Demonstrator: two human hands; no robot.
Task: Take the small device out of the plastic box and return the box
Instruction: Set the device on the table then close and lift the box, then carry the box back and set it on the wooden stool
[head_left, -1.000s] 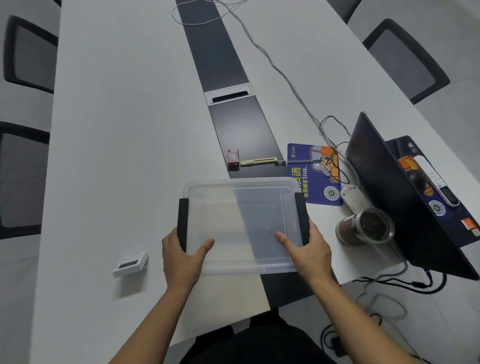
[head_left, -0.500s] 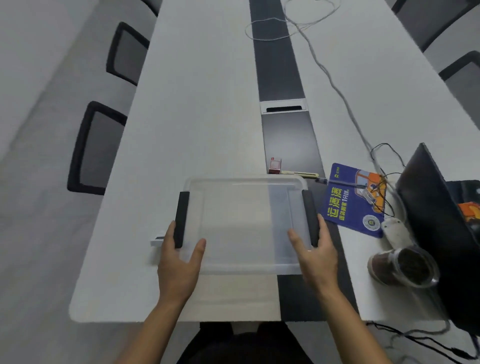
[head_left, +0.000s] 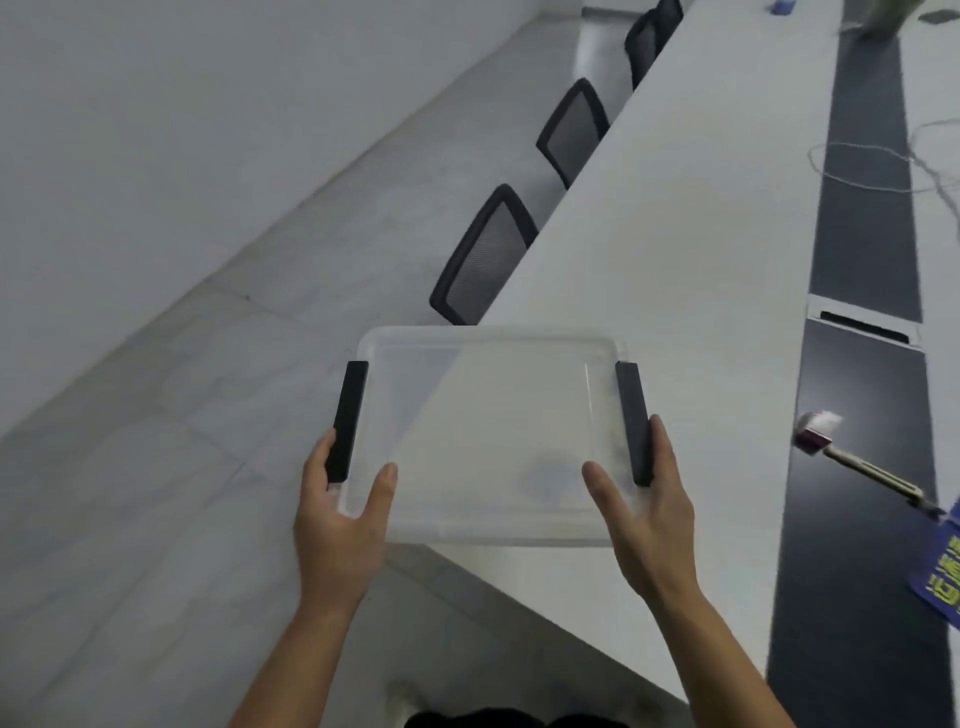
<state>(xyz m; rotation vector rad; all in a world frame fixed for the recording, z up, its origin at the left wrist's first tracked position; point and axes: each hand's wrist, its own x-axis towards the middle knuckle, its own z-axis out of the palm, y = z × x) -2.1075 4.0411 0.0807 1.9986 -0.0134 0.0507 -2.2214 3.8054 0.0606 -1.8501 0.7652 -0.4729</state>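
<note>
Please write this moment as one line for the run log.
left hand: holds box | right hand: holds box | box: lifted, half past table edge

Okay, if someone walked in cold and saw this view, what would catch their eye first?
First, the clear plastic box at centre frame, held up by its near corners in the left hand and right hand, partly past the edge of the long white table. Its black side handles stand out, and it looks empty. Next, the row of black mesh chairs along the table's left side.
</note>
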